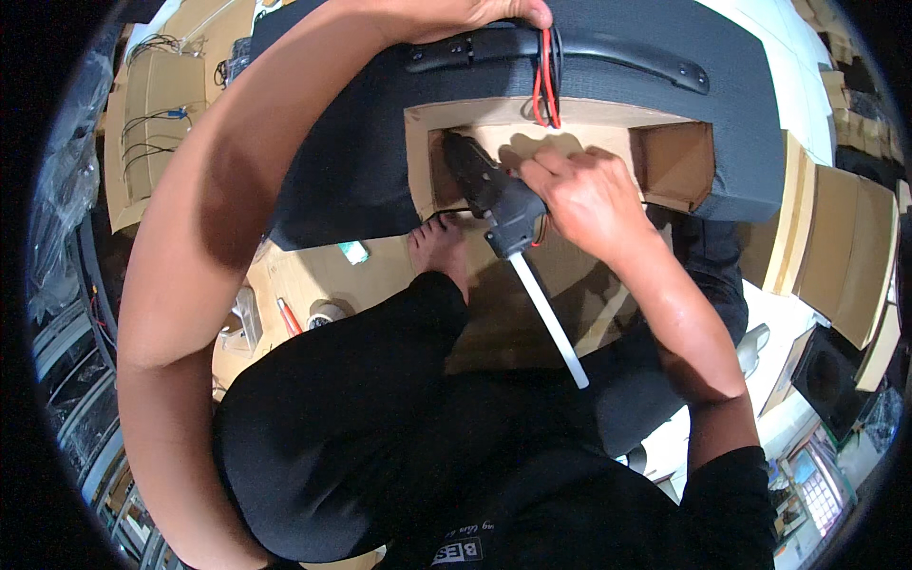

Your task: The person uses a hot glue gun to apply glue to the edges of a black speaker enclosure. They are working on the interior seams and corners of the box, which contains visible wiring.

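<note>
My right hand (594,199) is closed around a black hot glue gun (513,214) in front of the cabinet's opening. A long white glue stick (551,323) juts from the gun's rear, slanting down toward my lap. The gun's dark front end points up and left into the opening. My left hand (475,11) reaches over the black fabric-covered cabinet (351,152), its thumb at the top of a looped bundle of red and black wires (544,81). Most of its fingers are hidden or cut off by the frame's edge. The wires hang across the cabinet's black strap handle (627,62).
The opening shows bare wooden walls (676,163). My bare foot (439,245) is beside its lower left corner. A red-handled tool (289,316) lies on the floor at left. Cardboard pieces (845,256) stand at right, and a cardboard sheet with dark cables (152,133) is at far left.
</note>
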The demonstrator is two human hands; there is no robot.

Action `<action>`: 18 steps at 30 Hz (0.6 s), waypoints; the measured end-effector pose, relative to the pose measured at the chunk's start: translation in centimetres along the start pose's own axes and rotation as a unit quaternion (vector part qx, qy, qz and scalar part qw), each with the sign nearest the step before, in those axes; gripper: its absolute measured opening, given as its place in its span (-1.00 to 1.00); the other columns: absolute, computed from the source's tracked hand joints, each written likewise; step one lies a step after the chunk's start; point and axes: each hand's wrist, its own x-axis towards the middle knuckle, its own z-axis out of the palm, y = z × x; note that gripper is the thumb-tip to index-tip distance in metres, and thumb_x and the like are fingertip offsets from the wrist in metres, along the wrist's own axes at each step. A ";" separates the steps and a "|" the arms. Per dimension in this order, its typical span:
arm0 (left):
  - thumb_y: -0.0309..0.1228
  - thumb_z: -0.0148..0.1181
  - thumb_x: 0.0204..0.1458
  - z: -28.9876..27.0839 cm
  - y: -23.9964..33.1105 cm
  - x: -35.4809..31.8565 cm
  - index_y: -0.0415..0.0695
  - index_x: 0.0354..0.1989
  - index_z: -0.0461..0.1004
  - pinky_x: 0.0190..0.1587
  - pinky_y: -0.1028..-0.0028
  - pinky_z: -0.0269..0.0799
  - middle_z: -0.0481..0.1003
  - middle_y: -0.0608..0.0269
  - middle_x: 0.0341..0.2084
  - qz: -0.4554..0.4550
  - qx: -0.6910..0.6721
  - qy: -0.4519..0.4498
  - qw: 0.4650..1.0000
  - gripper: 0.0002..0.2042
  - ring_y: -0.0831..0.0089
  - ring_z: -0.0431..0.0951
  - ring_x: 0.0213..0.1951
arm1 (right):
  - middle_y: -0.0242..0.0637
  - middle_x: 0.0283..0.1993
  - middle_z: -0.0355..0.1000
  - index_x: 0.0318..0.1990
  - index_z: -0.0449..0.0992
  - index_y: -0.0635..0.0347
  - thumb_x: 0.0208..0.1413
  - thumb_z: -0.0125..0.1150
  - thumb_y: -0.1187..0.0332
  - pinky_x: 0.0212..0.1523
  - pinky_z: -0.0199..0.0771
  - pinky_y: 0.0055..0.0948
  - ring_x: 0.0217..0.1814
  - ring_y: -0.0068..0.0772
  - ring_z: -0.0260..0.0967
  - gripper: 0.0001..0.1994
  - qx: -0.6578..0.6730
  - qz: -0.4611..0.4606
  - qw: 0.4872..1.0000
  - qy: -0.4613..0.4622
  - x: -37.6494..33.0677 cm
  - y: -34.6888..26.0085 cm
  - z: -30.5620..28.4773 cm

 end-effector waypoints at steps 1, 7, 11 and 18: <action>-0.27 0.30 0.14 0.6 -0.1 0.3 -0.16 -0.43 0.49 -0.33 0.17 0.43 0.50 0.05 -0.50 -0.003 -0.020 0.004 1.000 -0.77 0.00 0.54 -0.40 | -0.32 -0.29 0.54 -0.27 0.53 0.05 0.01 0.15 0.37 -0.31 0.59 -0.27 -0.38 -0.23 0.60 -0.87 -0.007 0.017 1.000 0.003 -1.2 -0.1 -0.4; -0.28 0.29 0.14 0.4 0.4 0.4 -0.16 -0.43 0.49 -0.31 0.17 0.43 0.49 0.05 -0.51 -0.008 -0.005 -0.005 1.000 -0.78 -0.01 0.54 -0.38 | -0.27 -0.26 0.52 -0.23 0.49 0.07 -0.03 0.19 0.49 -0.38 0.62 -0.23 -0.39 -0.16 0.60 -0.82 0.006 0.190 0.982 -0.017 -6.8 -0.3 -1.3; -0.28 0.30 0.13 -1.3 0.4 -0.2 -0.15 -0.43 0.50 -0.29 0.17 0.44 0.49 0.06 -0.51 -0.015 0.035 -0.024 0.999 -0.78 -0.01 0.54 -0.35 | -0.27 -0.31 0.52 -0.24 0.50 0.05 0.01 0.16 0.44 -0.41 0.61 -0.22 -0.38 -0.20 0.61 -0.86 0.024 0.115 0.993 0.034 -3.2 -2.6 0.6; -0.33 0.31 0.12 0.6 0.2 0.4 -0.15 -0.43 0.51 -0.34 0.17 0.42 0.49 0.08 -0.53 0.013 0.005 0.001 1.000 -0.81 0.00 0.53 -0.41 | -0.24 -0.31 0.54 -0.22 0.51 0.07 -0.14 0.31 0.46 -0.41 0.64 -0.19 -0.40 -0.13 0.62 -0.74 -0.028 0.300 0.953 -0.018 -9.6 -0.2 -0.4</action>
